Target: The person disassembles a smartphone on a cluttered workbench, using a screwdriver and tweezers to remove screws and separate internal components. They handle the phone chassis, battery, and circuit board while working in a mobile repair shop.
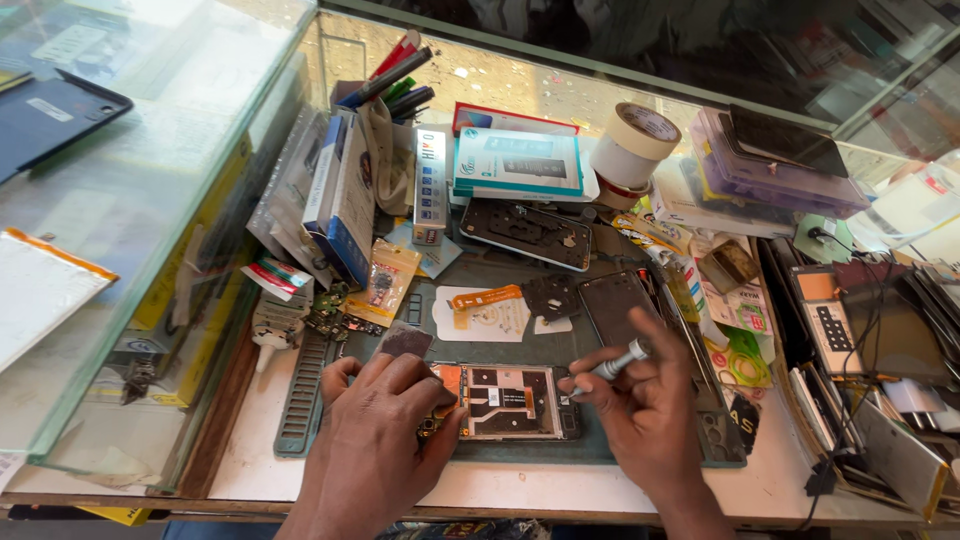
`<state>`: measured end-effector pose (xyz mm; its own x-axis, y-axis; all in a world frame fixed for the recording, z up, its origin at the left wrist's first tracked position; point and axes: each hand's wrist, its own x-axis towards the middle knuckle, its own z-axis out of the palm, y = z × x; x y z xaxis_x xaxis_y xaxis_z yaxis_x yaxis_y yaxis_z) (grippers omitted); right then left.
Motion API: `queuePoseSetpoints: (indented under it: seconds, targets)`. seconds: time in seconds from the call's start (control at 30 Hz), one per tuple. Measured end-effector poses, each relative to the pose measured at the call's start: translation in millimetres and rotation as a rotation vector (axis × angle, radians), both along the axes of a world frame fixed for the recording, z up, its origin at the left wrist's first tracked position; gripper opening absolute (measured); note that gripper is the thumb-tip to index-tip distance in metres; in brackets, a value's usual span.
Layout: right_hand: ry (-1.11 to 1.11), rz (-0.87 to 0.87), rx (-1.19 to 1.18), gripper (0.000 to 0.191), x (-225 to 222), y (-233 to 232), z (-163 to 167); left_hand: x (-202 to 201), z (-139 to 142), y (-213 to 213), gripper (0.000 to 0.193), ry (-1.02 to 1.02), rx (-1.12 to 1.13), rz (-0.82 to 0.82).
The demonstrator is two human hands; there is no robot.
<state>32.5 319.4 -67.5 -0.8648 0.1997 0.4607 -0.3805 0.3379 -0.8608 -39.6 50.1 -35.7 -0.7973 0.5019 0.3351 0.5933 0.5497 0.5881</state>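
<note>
Head view, only view. Left hand [385, 425] lies flat on the left end of an opened smartphone with its back cover off, orange and dark boards showing [510, 402]; fingers spread, pinning it to the grey-green ribbed work mat [300, 400], not closed round it. The phone lies flat, lengthwise left to right, at the near middle of the worktop [250, 460], between the two hands. Right hand [650, 410] has its grip clamped on a slim silver precision screwdriver [612, 368], held pen-fashion, tip angled down-left toward the phone's right edge; whether the tip touches a screw cannot be told. Far of the phone, on the mat: a white sheet bearing an orange flex strip [485, 310], a dark metal shield plate [550, 295], a black phone back panel [612, 305]. Further off: a second stripped phone frame [527, 233], teal and white boxes [517, 160], a roll of cream masking tape [635, 142]. Left side: glass display case [150, 200]. Right side: cluttered parts and cables. Judgement: driver wants to stand square on the screw head with light downward pressure; left palm should stay clear of the exposed boards while holding the frame steady.
</note>
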Motion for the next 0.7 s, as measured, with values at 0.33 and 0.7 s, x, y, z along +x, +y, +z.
queuePoseSetpoints:
  seconds: [0.33,0.7]
  targets:
    - [0.074,-0.017,0.136,0.059,5,0,-10,1,3,0,0.015,0.046,0.028,-0.010]
    - [-0.019,0.093,0.180,0.043,10,4,3,1,4,0,0.015,-0.024,-0.014,-0.007]
